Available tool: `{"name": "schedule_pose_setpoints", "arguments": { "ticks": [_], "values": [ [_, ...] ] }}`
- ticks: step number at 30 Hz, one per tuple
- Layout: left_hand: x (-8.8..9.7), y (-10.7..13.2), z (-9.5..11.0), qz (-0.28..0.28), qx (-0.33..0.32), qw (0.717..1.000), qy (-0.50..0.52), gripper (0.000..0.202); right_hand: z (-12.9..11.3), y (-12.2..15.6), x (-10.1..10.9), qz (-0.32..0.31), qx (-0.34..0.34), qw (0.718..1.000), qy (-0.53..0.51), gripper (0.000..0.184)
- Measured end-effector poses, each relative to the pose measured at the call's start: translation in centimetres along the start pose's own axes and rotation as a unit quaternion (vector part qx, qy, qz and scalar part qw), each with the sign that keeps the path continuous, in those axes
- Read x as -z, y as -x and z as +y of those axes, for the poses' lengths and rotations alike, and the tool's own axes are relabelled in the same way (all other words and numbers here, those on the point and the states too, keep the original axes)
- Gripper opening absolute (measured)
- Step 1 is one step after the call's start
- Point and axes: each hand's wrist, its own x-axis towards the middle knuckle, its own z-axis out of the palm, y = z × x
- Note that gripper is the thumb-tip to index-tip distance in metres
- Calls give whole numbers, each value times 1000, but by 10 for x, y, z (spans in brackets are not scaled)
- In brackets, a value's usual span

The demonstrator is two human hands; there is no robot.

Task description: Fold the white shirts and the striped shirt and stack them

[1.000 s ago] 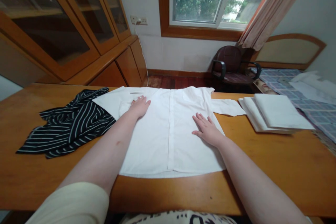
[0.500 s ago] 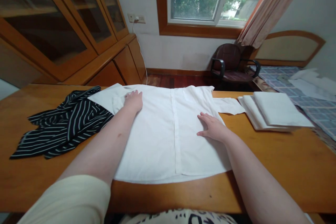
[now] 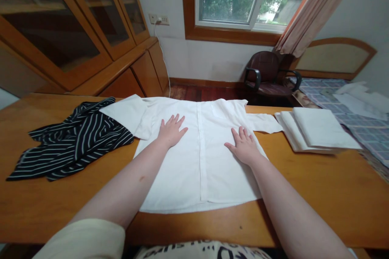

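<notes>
A white short-sleeved shirt (image 3: 197, 162) lies spread flat on the wooden table (image 3: 319, 194), collar end away from me. My left hand (image 3: 172, 130) rests palm down on its left half, fingers spread. My right hand (image 3: 243, 145) lies flat on the right half, fingers stretched out. Neither hand holds anything. Both sleeves stick out to the sides.
A black-and-white striped garment (image 3: 69, 141) lies crumpled to the shirt's left. A stack of folded white cloths (image 3: 316, 131) sits at the right. Beyond the table are wooden cabinets (image 3: 69, 28), a dark armchair (image 3: 267, 75), a window and a bed (image 3: 358, 113).
My left hand has slid from the left shoulder area down and inward toward the middle of the shirt, fingers now spread. My right hand has shifted slightly and stays flat.
</notes>
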Motion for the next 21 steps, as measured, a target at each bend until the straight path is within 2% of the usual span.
{"name": "schedule_pose_setpoints", "arguments": {
  "ticks": [3, 6, 10, 12, 14, 15, 16, 18, 20, 21],
  "values": [
    [-1, 2, -3, 6, 24, 1000, -10, 64, 5, -2, 1, -5, -45, 999, 2, 84],
    [-2, 4, -3, 5, 22, 1000, -15, 64, 13, -5, 3, -8, -95, 995, -1, 85],
    [-1, 5, -2, 6, 21, 1000, -11, 64, 19, -8, 3, 0, -111, 994, -8, 87],
    [-1, 5, -1, 9, 23, 1000, -8, 64, 15, -7, 3, 25, -135, 991, -6, 88],
    [-2, 5, 0, 10, 24, 1000, -7, 64, 4, -3, 4, 72, -173, 982, 4, 87],
    [-2, 5, 0, 11, 24, 1000, -6, 64, -2, -1, 5, 97, -171, 980, 10, 85],
    [-2, 5, 0, 13, 24, 1000, -6, 64, -9, 1, 5, 117, -143, 983, 14, 82],
    [-3, 4, 0, 19, 23, 1000, -7, 65, -21, 5, 4, 128, -14, 991, 17, 75],
    [-4, 4, 0, 24, 21, 999, -5, 65, -29, 7, 1, 102, 106, 989, 9, 71],
    [-4, 4, 0, 24, 21, 999, -4, 65, -31, 7, -1, 85, 137, 987, 4, 70]
  ]
}}
